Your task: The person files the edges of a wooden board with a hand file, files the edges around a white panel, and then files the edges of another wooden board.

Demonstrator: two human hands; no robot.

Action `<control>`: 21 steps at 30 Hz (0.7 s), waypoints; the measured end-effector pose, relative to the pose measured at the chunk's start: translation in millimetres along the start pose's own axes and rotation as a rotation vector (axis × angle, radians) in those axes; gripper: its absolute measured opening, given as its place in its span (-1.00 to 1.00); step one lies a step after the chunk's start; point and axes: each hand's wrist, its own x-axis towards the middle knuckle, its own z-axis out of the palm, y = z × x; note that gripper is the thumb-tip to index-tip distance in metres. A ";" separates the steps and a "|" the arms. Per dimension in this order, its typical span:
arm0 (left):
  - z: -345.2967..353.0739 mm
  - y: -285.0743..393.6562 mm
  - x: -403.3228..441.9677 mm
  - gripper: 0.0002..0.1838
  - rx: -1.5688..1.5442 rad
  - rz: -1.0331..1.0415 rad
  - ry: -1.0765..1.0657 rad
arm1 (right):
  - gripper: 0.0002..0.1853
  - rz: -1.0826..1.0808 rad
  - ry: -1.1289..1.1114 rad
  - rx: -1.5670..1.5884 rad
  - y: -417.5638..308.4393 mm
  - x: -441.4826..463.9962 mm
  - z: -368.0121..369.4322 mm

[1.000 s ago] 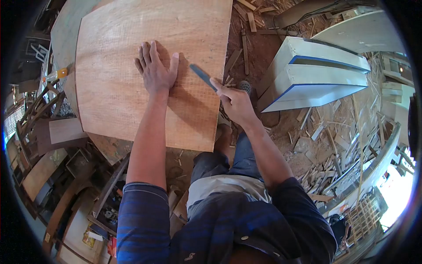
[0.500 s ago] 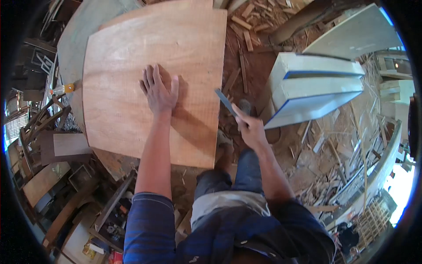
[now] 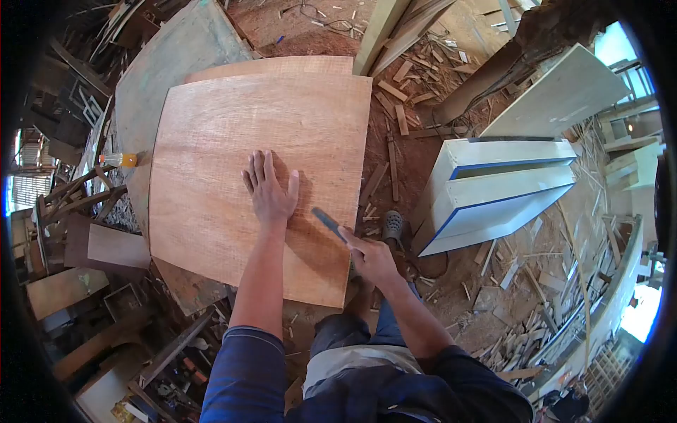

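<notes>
A large sheet of plywood (image 3: pixel 204 183) lies flat in front of me, on top of at least one other sheet. My left hand (image 3: pixel 271 197) rests on it, palm down with the fingers spread. In my right hand (image 3: pixel 372 262), at the sheet's right edge, is a flat grey metal file (image 3: pixel 327 223). Its tip points up and left and overlaps the plywood near my left hand; whether it touches the surface I cannot tell. My fingers wrap round the file's near end and hide it.
To the right stands a white box-like panel piece (image 3: pixel 486 201) with blue edges. Wood scraps (image 3: pixel 405 92) litter the ground. A worn tabletop (image 3: pixel 176 53) extends under the plywood, and a bottle with orange contents (image 3: pixel 120 160) lies at the left. My shoe (image 3: pixel 392 225) shows beside the sheet.
My right hand has brought the file leftward, from beside the plywood's right edge to over the sheet. The left hand stays flat on the plywood. The whole scene sits lower in view.
</notes>
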 end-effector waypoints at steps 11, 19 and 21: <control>-1.2 1.3 3.3 -0.09 0.011 -0.006 0.014 | -0.48 0.047 0.030 0.091 -19.0 -19.3 5.1; -2.0 2.4 0.9 -0.09 0.009 -0.010 0.011 | -0.52 0.205 -0.064 0.054 -28.3 -48.5 10.5; -3.5 6.0 2.0 -0.09 0.004 -0.016 0.016 | -0.52 0.123 -0.056 0.078 -30.4 -39.1 13.4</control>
